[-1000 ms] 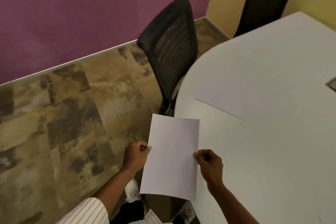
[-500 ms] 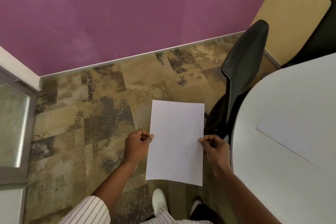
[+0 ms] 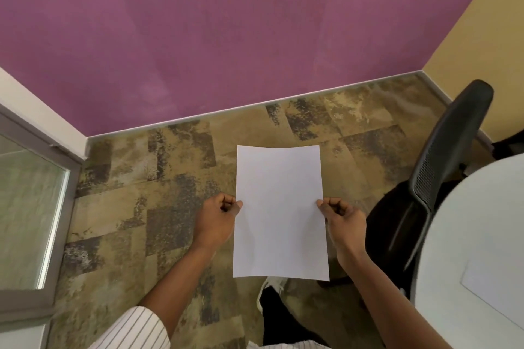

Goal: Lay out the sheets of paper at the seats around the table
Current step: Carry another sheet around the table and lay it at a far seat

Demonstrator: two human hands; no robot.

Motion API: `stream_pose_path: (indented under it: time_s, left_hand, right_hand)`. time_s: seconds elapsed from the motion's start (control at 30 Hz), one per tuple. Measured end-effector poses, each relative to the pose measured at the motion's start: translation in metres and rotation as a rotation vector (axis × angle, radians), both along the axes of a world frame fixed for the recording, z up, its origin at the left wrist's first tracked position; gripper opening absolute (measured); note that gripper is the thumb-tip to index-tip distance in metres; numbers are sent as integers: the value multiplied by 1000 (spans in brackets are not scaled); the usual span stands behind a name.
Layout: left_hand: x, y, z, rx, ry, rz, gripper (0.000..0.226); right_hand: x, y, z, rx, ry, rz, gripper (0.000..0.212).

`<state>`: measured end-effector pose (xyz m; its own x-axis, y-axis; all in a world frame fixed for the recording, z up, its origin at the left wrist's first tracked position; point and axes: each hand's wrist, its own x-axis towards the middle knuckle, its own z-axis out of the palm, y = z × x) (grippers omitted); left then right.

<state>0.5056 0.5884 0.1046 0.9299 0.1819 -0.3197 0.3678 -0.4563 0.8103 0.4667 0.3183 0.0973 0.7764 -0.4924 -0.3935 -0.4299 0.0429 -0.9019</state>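
I hold a blank white sheet of paper (image 3: 279, 212) upright in front of me, over the carpet. My left hand (image 3: 218, 219) pinches its left edge and my right hand (image 3: 341, 221) pinches its right edge. The white table (image 3: 465, 235) curves in at the right edge of the view. Another sheet (image 3: 493, 292) lies flat on it near the lower right. A black mesh office chair (image 3: 436, 178) stands at the table's rounded end, to the right of my right hand.
A purple wall (image 3: 226, 31) runs across ahead, and a yellow wall (image 3: 482, 31) meets it at the right. A glass door with a grey frame (image 3: 37, 207) stands at the left. Patterned brown carpet (image 3: 141, 207) covers the floor. My shoe (image 3: 273, 285) shows below the sheet.
My view has swung left, away from the table, so the chair and table now sit at the right edge. Both hands keep their hold on the sheet, now over the carpet.
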Motion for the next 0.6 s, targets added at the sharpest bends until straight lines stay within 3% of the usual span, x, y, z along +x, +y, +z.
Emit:
stream_pose_path:
  time_s: [0.37, 0.6]
  left_hand:
    - [191, -60, 20, 59, -12, -134, 13]
    - [296, -112, 10, 77, -5, -337, 12]
  right_hand:
    - [136, -22, 3, -37, -21, -282, 14]
    - [199, -44, -1, -91, 45, -482, 10]
